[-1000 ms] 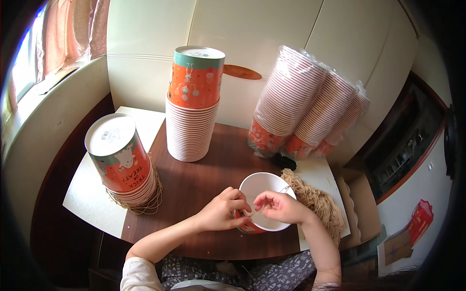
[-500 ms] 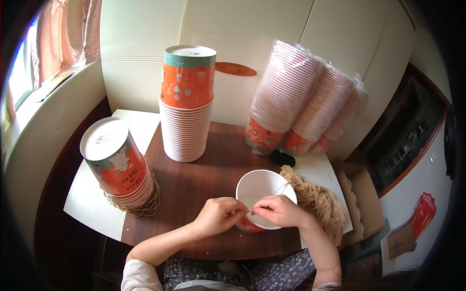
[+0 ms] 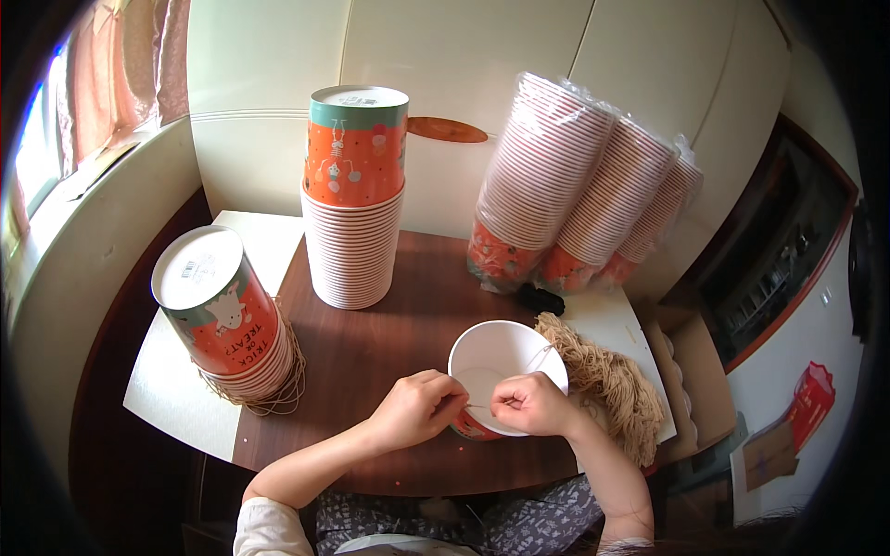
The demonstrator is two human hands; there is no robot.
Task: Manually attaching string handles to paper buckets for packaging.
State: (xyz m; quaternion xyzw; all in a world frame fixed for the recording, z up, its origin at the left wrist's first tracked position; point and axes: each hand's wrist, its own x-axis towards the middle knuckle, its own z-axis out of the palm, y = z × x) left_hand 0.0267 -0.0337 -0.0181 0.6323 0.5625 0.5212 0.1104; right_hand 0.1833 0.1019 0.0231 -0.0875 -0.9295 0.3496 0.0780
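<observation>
A white-lined paper bucket (image 3: 496, 348) with an orange outside stands upright on the brown table, mouth up. My left hand (image 3: 417, 408) is closed in a pinch at its near left rim. My right hand (image 3: 531, 405) is pinched too, over the near right part of the mouth. A short stretch of thin tan cord (image 3: 476, 406) runs between my fingertips. Another bit of cord (image 3: 541, 356) shows at the bucket's far right rim. Beside the bucket, on the right, lies a thick hank of tan cords (image 3: 607, 389). The fingertips partly hide the cord ends.
At left stands an upside-down stack of orange buckets (image 3: 232, 320), with loose cords around its lower end. A taller upside-down stack (image 3: 354, 232) is farther back. Plastic-wrapped bucket stacks (image 3: 547, 176) lean at back right, near a small black thing (image 3: 540, 299). A cardboard box (image 3: 709, 380) sits right.
My right hand has drawn slightly away to the right from my left, and more cord shows between the fingertips. The left hand has shifted slightly up and left.
</observation>
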